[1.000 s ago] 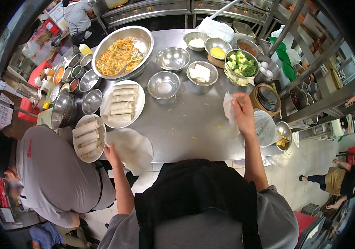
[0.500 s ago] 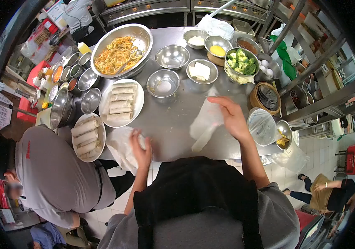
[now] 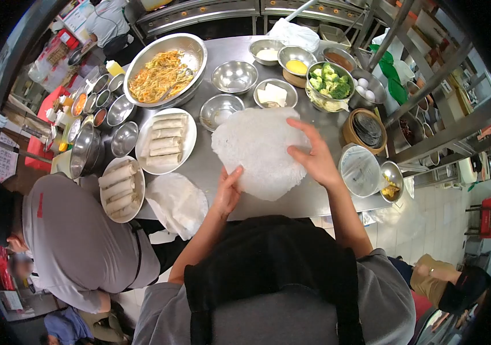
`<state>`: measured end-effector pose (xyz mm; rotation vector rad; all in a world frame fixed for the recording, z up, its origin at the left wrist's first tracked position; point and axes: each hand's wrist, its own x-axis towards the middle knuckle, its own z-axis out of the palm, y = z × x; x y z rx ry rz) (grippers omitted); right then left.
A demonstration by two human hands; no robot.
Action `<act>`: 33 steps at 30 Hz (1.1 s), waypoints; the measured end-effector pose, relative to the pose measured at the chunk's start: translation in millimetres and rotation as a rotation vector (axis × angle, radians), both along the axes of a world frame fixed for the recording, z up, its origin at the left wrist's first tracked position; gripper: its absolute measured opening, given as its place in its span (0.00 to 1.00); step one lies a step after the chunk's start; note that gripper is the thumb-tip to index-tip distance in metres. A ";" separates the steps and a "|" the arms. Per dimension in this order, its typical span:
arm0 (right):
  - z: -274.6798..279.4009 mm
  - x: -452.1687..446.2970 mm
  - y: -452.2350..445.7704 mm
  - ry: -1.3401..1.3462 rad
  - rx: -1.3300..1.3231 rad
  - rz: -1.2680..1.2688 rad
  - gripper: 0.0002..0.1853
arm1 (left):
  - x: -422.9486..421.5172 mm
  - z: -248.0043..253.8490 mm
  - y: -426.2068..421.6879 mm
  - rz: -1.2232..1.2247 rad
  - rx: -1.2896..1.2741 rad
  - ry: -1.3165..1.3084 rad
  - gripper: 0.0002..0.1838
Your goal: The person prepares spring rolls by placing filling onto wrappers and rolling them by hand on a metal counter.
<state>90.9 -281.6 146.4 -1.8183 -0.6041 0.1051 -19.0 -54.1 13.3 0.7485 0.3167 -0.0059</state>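
Observation:
My left hand (image 3: 228, 194) pinches the lower left edge of a thin, round, white spring roll wrapper (image 3: 260, 150), thumb on top. At its right edge, my right hand (image 3: 317, 160) holds the same wrapper between thumb and fingers. The sheet is spread out above the steel table and hides part of a small bowl (image 3: 218, 109) behind it. To the left of my left hand lies a crumpled white cloth (image 3: 177, 201). Beyond that, uncooked rolls (image 3: 165, 142) sit in a row on a white plate (image 3: 190, 141), and more rolls (image 3: 120, 187) fill a second plate.
A large bowl of shredded filling (image 3: 159, 77) stands at the back left. Bowls of broccoli (image 3: 330, 80), eggs (image 3: 365, 92) and yellow liquid (image 3: 297, 66) line the back right. A plastic-lined container (image 3: 361, 171) is near my right forearm. A co-worker (image 3: 90, 236) stands close on my left.
The wrapper, hanging folded from my right hand before, is now spread flat between both hands. My left hand has left the cloth and moved right to the wrapper's edge.

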 end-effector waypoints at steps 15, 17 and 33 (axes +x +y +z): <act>-76.1 29.9 -34.4 0.250 -0.017 -0.112 0.33 | 15.7 33.8 -6.0 0.076 0.745 -0.057 0.44; -131.8 30.8 -40.0 0.398 -0.124 -0.167 0.33 | 0.4 14.0 -16.4 -0.007 0.655 0.211 0.41; -162.5 -32.6 -35.9 -0.218 -0.438 -0.319 0.24 | -5.7 -10.5 43.7 0.169 1.534 0.031 0.17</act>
